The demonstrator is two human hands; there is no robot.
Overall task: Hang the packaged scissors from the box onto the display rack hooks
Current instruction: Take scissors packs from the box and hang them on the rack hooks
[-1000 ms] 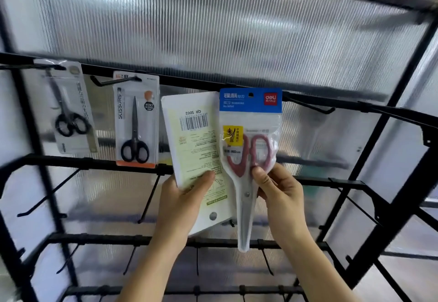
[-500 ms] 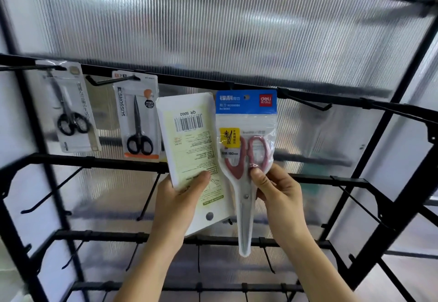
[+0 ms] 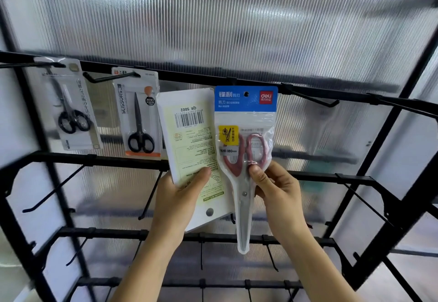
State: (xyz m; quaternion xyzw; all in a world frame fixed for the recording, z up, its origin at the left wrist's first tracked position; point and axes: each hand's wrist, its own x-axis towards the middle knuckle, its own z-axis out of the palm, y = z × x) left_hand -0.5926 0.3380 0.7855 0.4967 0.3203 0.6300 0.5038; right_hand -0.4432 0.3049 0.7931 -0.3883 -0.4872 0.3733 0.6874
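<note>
Blue-header pack (image 3: 246,121) perhaps slightly higher; barcode pack (image 3: 189,140) held as before.

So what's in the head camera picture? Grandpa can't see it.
The right hand holds a blue-topped pack of red scissors up to a rack, while the left hand holds a pack showing its barcode. Two packs of black scissors hang at left.
</note>
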